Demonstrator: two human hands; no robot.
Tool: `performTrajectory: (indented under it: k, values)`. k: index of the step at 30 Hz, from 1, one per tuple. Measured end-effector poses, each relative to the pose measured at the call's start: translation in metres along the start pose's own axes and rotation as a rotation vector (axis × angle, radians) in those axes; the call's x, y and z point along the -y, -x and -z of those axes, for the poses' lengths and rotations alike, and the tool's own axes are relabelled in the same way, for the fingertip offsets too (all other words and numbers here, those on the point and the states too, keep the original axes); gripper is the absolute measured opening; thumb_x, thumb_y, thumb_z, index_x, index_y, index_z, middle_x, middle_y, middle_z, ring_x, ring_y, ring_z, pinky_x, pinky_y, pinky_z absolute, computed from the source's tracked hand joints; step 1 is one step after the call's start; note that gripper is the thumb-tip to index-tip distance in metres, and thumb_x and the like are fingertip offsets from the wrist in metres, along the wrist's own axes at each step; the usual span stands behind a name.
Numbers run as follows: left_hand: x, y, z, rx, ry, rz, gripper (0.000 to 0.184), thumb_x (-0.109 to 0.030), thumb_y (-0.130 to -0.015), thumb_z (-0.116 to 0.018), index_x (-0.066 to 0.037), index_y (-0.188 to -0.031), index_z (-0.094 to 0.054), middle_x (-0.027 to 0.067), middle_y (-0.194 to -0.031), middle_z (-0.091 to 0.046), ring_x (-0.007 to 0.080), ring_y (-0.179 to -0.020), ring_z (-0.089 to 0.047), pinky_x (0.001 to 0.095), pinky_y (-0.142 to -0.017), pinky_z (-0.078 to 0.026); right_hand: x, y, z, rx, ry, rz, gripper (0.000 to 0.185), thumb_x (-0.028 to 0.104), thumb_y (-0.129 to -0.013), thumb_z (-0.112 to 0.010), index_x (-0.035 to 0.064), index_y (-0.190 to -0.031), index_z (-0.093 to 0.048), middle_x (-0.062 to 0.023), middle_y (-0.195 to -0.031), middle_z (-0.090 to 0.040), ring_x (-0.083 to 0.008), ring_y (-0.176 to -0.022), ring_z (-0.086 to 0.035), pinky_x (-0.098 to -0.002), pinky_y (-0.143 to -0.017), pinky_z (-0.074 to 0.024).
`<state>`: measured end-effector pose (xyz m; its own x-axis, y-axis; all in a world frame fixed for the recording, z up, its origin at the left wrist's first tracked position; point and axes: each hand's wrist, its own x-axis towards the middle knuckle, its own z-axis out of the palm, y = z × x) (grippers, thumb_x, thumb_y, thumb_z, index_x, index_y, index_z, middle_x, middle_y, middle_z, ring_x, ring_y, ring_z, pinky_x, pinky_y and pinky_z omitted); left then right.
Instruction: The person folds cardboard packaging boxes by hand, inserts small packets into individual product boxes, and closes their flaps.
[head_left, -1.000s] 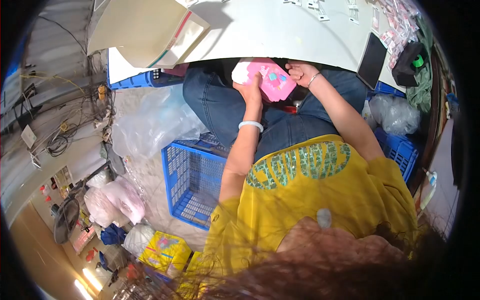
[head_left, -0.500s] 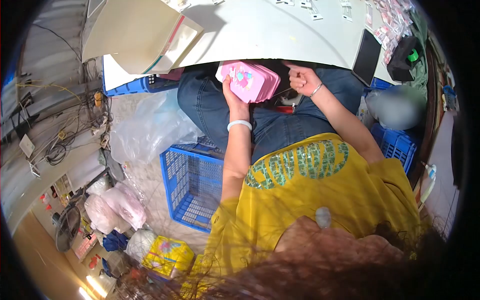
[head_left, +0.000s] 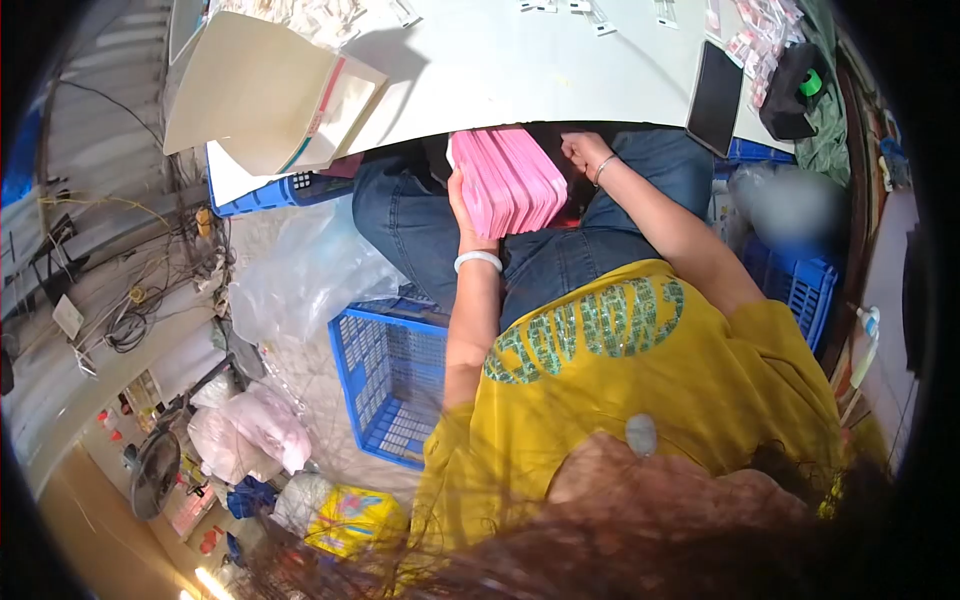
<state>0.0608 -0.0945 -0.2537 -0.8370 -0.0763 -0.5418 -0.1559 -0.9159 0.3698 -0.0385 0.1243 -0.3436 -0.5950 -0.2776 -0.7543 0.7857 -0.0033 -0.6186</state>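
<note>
In the head view my left hand (head_left: 468, 218), with a white bangle at the wrist, is wrapped round a thick stack of pink cards (head_left: 512, 185). The stack is held over my lap at the table's edge, with its layered edges facing up. To the right of the stack, apart from it, is my right hand (head_left: 588, 153), its fingers curled closed. What these fingers hold, if anything, is too small to make out. A thin bracelet circles that wrist.
The white table (head_left: 480, 75) bears a cardboard holder (head_left: 260, 90), a black phone (head_left: 716, 98) and small packets (head_left: 760, 40). A blue crate (head_left: 390, 385) stands on the floor at left, near clear plastic (head_left: 305, 270). Another blue crate (head_left: 795, 285) is at right.
The stack has turned in my left hand: the printed face that showed before is out of view and the layered edges now show. My right hand's extended finger has curled in.
</note>
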Motion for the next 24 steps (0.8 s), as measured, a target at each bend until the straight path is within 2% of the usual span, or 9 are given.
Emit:
performTrajectory:
  k: [2,4,6,10,11,14,15,21,24]
  values:
    - [0.000,-0.003,0.000,-0.067,0.006,-0.085,0.054,-0.043,-0.090,-0.057,-0.006,-0.128,-0.056,0.0099,-0.122,-0.063,0.0268,-0.111,-0.060,0.0412,-0.097,-0.049,0.009,0.016,-0.018,-0.133,0.132,0.019,0.028,0.027,-0.091,-0.059,0.0122,-0.068,-0.054,0.0032,-0.051,-0.043,-0.0088,-0.037,-0.032,-0.0288,-0.035,-0.0214]
    - [0.001,-0.009,0.005,-0.137,0.028,-0.158,0.053,-0.044,-0.090,-0.056,-0.007,-0.128,-0.056,0.0090,-0.123,-0.063,0.0270,-0.112,-0.060,0.0410,-0.098,-0.048,-0.012,-0.003,-0.008,0.155,0.269,-0.182,0.020,0.027,-0.091,-0.060,0.0089,-0.085,-0.067,-0.0021,-0.056,-0.053,-0.0139,-0.042,-0.041,-0.0336,-0.040,-0.0355]
    - [0.000,-0.017,0.013,-0.089,0.122,-0.148,0.055,-0.046,-0.091,-0.050,-0.009,-0.131,-0.054,0.0077,-0.129,-0.060,0.0287,-0.118,-0.057,0.0460,-0.102,-0.044,-0.023,0.007,-0.012,0.322,0.759,0.060,0.020,0.026,-0.088,-0.065,0.0068,-0.084,-0.068,-0.0024,-0.060,-0.059,-0.0146,-0.044,-0.046,-0.0327,-0.043,-0.0389]
    - [-0.001,-0.022,0.015,-0.152,0.152,-0.182,0.055,-0.046,-0.092,-0.045,-0.011,-0.134,-0.051,0.0080,-0.133,-0.057,0.0307,-0.122,-0.054,0.0502,-0.105,-0.042,-0.030,0.020,-0.010,0.526,0.818,0.213,0.025,0.026,-0.080,-0.071,0.0018,-0.082,-0.069,-0.0075,-0.069,-0.068,-0.0173,-0.056,-0.059,-0.0319,-0.054,-0.0483]
    - [-0.002,-0.020,0.010,-0.161,0.143,-0.190,0.055,-0.046,-0.092,-0.045,-0.011,-0.134,-0.051,0.0082,-0.133,-0.057,0.0307,-0.123,-0.054,0.0503,-0.105,-0.041,-0.014,0.025,-0.010,0.512,1.182,0.270,0.031,0.030,-0.079,-0.072,0.0000,-0.085,-0.070,-0.0134,-0.079,-0.071,-0.0223,-0.065,-0.064,-0.0327,-0.065,-0.0522]
    - [0.001,-0.021,0.010,-0.151,0.094,-0.246,0.055,-0.046,-0.094,-0.045,-0.010,-0.135,-0.050,0.0089,-0.134,-0.056,0.0304,-0.124,-0.053,0.0497,-0.105,-0.041,0.004,0.044,-0.022,0.377,1.562,0.182,0.021,0.024,-0.076,-0.073,0.0065,-0.087,-0.069,-0.0104,-0.084,-0.072,-0.0276,-0.081,-0.069,-0.0386,-0.074,-0.0532]
    - [0.002,-0.022,0.010,-0.142,0.073,-0.267,0.055,-0.045,-0.094,-0.045,-0.010,-0.135,-0.050,0.0091,-0.134,-0.056,0.0303,-0.124,-0.053,0.0493,-0.105,-0.041,0.002,0.047,-0.023,0.340,1.536,0.198,0.025,0.026,-0.076,-0.073,0.0084,-0.094,-0.068,-0.0124,-0.091,-0.072,-0.0323,-0.089,-0.068,-0.0409,-0.079,-0.0527]
    - [0.007,-0.031,0.024,-0.227,0.007,-0.311,0.054,-0.046,-0.095,-0.046,-0.009,-0.134,-0.050,0.0090,-0.133,-0.056,0.0292,-0.123,-0.053,0.0479,-0.105,-0.042,0.028,0.073,-0.017,0.508,1.471,0.285,0.032,0.029,-0.076,-0.074,0.0091,-0.099,-0.065,-0.0127,-0.095,-0.071,-0.0317,-0.093,-0.067,-0.0408,-0.080,-0.0522]
    - [0.006,-0.030,0.023,-0.240,0.020,-0.305,0.056,-0.048,-0.093,-0.048,-0.010,-0.133,-0.051,0.0085,-0.133,-0.056,0.0295,-0.123,-0.053,0.0492,-0.104,-0.043,0.059,0.100,-0.013,0.260,1.707,0.273,0.029,0.023,-0.080,-0.070,0.0087,-0.105,-0.065,-0.0155,-0.102,-0.069,-0.0335,-0.100,-0.065,-0.0429,-0.085,-0.0523]
